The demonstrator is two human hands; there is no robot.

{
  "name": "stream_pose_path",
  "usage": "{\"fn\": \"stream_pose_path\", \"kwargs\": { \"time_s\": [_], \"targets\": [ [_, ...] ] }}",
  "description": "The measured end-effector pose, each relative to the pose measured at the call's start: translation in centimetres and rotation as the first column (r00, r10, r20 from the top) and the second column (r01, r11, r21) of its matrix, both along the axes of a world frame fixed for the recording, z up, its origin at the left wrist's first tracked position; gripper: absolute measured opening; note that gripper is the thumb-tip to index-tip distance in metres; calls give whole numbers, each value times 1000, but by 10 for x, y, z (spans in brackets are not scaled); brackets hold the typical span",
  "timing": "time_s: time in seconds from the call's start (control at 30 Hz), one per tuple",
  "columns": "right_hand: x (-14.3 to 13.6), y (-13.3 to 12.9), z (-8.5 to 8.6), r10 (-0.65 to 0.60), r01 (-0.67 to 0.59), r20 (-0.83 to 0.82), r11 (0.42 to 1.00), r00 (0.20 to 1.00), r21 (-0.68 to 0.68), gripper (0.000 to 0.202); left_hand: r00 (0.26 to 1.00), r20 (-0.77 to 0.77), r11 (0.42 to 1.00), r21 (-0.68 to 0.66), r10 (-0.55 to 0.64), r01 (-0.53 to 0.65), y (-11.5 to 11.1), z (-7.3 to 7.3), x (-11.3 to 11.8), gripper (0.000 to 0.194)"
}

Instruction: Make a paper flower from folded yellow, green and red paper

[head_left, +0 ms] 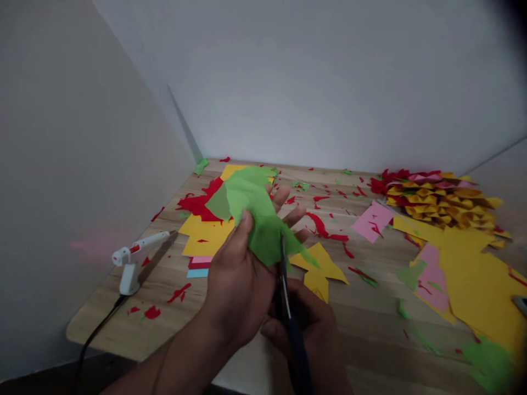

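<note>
My left hand [242, 274] holds a piece of green paper [257, 208] up above the table, thumb on top and fingers spread behind it. The paper's edge is ragged. In my right hand [310, 329] is a pair of scissors [293, 334] with dark handles, its blades pointing up. The blades lie at the lower right part of the green paper, where a narrow strip hangs off to the right. Whether the blades are parted is hard to make out. Beneath my left hand, yellow sheets [209, 236] and red paper [203, 204] lie on the table.
A white glue gun [132, 260] with a black cord stands at the left of the wooden table [255, 356]. Folded yellow and red paper pieces [440, 200] are heaped at the back right. Yellow sheets [469, 274] and a pink sheet [373, 221] lie right, among scattered scraps.
</note>
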State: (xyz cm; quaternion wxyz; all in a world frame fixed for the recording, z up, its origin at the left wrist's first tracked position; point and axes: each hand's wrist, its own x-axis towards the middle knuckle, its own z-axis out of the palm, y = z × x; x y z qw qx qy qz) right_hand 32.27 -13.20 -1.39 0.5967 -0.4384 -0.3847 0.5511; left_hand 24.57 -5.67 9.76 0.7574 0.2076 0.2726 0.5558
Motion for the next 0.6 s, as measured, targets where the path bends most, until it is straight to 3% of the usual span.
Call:
{"fn": "stream_pose_path", "kwargs": {
  "time_s": [0.13,0.27,0.4,0.53,0.6],
  "targets": [
    [17,-9,-13,177,-178,72,984,982,14,60,996,-82,999,35,-21,24,8,8,-6,34],
    [44,-18,-3,349,-354,214,935,913,-13,56,981,-157,993,-30,-118,114,16,15,-15,34],
    [57,-18,15,336,-333,220,942,916,-53,50,941,-230,963,-166,-248,214,16,20,-19,33],
    [59,-20,24,374,-362,227,927,899,-95,55,945,-246,965,-204,-215,166,16,25,-16,32],
    [58,-24,26,339,-315,255,940,906,-132,62,947,-250,968,-197,-200,153,17,27,-16,31]
  ]
}}
